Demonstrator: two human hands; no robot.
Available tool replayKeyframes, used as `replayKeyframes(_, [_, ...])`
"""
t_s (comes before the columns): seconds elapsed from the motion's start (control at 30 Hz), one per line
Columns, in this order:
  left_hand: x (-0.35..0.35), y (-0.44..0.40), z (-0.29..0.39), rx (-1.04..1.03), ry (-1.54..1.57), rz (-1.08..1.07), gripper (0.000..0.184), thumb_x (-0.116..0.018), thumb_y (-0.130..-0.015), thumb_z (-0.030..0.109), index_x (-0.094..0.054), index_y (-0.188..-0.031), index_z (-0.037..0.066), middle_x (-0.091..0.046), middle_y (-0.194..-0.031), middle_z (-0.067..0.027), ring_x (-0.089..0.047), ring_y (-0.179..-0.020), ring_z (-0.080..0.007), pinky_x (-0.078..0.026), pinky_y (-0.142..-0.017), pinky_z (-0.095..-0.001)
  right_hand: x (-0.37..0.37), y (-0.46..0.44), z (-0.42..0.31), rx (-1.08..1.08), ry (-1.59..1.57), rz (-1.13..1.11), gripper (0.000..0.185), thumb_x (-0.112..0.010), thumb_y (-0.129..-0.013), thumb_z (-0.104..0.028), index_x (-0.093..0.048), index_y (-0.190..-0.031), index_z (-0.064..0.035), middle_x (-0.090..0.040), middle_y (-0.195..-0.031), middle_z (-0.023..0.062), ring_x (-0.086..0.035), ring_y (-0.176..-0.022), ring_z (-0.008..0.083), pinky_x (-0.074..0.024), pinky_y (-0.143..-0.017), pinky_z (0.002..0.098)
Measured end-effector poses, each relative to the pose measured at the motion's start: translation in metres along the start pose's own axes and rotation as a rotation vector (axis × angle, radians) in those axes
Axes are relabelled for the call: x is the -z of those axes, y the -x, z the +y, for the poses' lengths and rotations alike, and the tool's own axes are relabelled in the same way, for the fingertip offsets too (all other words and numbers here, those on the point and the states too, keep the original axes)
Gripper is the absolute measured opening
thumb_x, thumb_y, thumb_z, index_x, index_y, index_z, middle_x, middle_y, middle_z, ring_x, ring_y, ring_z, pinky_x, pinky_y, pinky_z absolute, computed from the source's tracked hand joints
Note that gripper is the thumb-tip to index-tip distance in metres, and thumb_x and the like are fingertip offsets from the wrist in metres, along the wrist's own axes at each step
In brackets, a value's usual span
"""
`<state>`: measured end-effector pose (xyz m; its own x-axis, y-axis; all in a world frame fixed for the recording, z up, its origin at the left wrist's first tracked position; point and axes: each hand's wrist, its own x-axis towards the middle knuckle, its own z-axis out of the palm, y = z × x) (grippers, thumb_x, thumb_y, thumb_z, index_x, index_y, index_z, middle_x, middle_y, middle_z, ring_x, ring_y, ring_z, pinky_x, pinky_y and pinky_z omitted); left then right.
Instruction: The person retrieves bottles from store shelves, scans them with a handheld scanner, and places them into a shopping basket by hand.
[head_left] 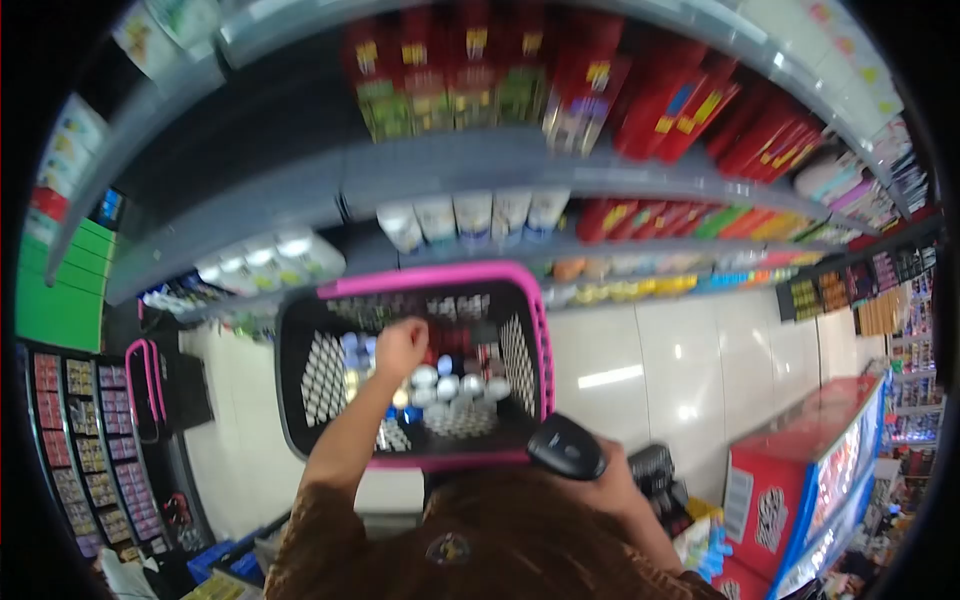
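A black shopping basket (293, 385) with a pink rim stands in front of me, holding several white-capped bottles (448, 388) and other items. My left hand (402, 346) is over the inside of the basket with its fingers curled closed. What those fingers hold, if anything, I cannot make out. Close to the basket's near right corner, my right hand (610, 485) grips a black handheld barcode scanner (567, 447). The scanner's head points up and to the left.
Ahead is a store shelf (460, 165) with red bottles (665, 110) and white bottles (473, 215). To the right stands a red and blue display case (790, 480). Another black basket (175, 390) with pink handles is at the left, on a tiled floor (670, 370).
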<state>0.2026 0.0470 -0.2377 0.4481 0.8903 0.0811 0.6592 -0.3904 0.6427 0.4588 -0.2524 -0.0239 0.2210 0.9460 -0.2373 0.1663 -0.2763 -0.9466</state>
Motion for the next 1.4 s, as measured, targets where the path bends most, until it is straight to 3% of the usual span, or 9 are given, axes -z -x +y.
replayKeyframes(0.13, [0.084,-0.035,0.144,-0.162,0.319,0.251,0.016,-0.073,-0.082,0.003,-0.071,-0.097,0.002,-0.07,-0.091,-0.0115,-0.07,-0.077,-0.0274,-0.056,-0.073,-0.0384,0.008,-0.012,0.003,0.088,-0.122,-0.025,0.04,-0.079,-0.08,-0.009,-0.068,-0.116,0.0051,-0.075,-0.102,0.0113,-0.069,-0.095,0.0134,-0.0548,-0.085,0.0308])
replayKeyframes(0.3, [0.135,-0.109,0.284,-0.626,0.158,0.519,0.049,-0.08,-0.082,0.014,-0.064,-0.126,0.002,-0.06,-0.127,-0.0177,-0.06,-0.114,-0.0325,-0.05,-0.095,-0.0404,0.023,-0.013,0.009,0.209,-0.141,-0.042,0.039,-0.079,-0.084,-0.011,-0.068,-0.118,0.0039,-0.076,-0.103,0.0121,-0.071,-0.094,0.0142,-0.055,-0.085,0.0309])
replayKeyframes(0.47, [0.135,-0.19,0.381,-0.653,-0.029,0.634,0.071,-0.08,-0.083,0.03,-0.052,-0.142,0.002,-0.055,-0.133,-0.0219,-0.05,-0.125,-0.0415,-0.041,-0.107,-0.0488,0.042,0.001,0.019,0.234,-0.164,0.003,0.04,-0.08,-0.084,-0.013,-0.069,-0.118,0.0024,-0.076,-0.103,0.0121,-0.071,-0.094,0.0142,-0.0551,-0.085,0.0312])
replayKeyframes(0.77, [0.13,-0.234,0.417,-0.625,-0.435,0.764,0.063,-0.081,-0.08,0.041,-0.062,-0.13,0.007,-0.058,-0.132,-0.021,-0.052,-0.123,-0.0427,-0.044,-0.103,-0.0541,0.06,0.025,0.027,0.201,-0.246,0.127,0.035,-0.078,-0.086,-0.01,-0.07,-0.117,0.002,-0.076,-0.106,0.0101,-0.07,-0.096,0.0125,-0.0545,-0.086,0.0308])
replayKeyframes(0.83, [0.13,-0.224,0.425,-0.449,-0.174,0.544,0.06,-0.083,-0.077,0.039,-0.064,-0.127,0.01,-0.059,-0.128,-0.0199,-0.053,-0.123,-0.043,-0.047,-0.101,-0.0518,0.061,0.028,0.027,0.186,-0.254,0.122,0.034,-0.078,-0.086,-0.01,-0.07,-0.117,0.0022,-0.076,-0.106,0.0095,-0.069,-0.096,0.0121,-0.0543,-0.086,0.0307])
replayKeyframes(0.97, [0.107,-0.202,0.41,-0.543,-0.004,0.754,0.071,-0.086,-0.073,0.022,-0.054,-0.136,0.013,-0.047,-0.138,-0.0215,-0.053,-0.124,-0.0431,-0.05,-0.1,-0.0499,0.063,0.026,0.035,0.162,-0.213,0.128,0.031,-0.077,-0.087,-0.009,-0.07,-0.116,0.0014,-0.076,-0.104,0.0079,-0.068,-0.095,0.0113,-0.0544,-0.085,0.0305])
replayKeyframes(1.1, [0.104,-0.187,0.392,-0.581,0.263,0.665,0.075,-0.082,-0.075,0.009,-0.049,-0.142,0.014,-0.042,-0.144,-0.024,-0.053,-0.127,-0.0407,-0.046,-0.106,-0.0441,0.065,0.028,0.027,0.185,-0.149,0.175,0.029,-0.078,-0.087,-0.01,-0.071,-0.113,0.0006,-0.076,-0.099,0.0066,-0.068,-0.09,0.0102,-0.0545,-0.082,0.03])
replayKeyframes(1.27, [0.124,-0.146,0.364,-1.167,0.223,0.745,0.075,-0.08,-0.077,0.005,-0.044,-0.143,0.013,-0.049,-0.14,-0.0243,-0.055,-0.127,-0.0422,-0.046,-0.105,-0.0497,0.07,0.027,0.029,0.239,-0.167,0.232,0.027,-0.079,-0.085,-0.009,-0.073,-0.109,-0.0003,-0.076,-0.095,0.0051,-0.067,-0.085,0.0094,-0.0549,-0.079,0.0297])
replayKeyframes(1.4, [0.179,-0.062,0.374,-1.138,0.805,0.714,0.094,-0.08,-0.079,0.017,-0.026,-0.155,0.013,-0.048,-0.14,-0.0262,-0.058,-0.123,-0.0423,-0.049,-0.104,-0.0506,0.067,0.025,0.034,0.141,-0.254,0.288,0.024,-0.08,-0.083,-0.004,-0.073,-0.105,-0.0005,-0.074,-0.089,0.0034,-0.066,-0.079,0.0078,-0.0545,-0.073,0.0274])
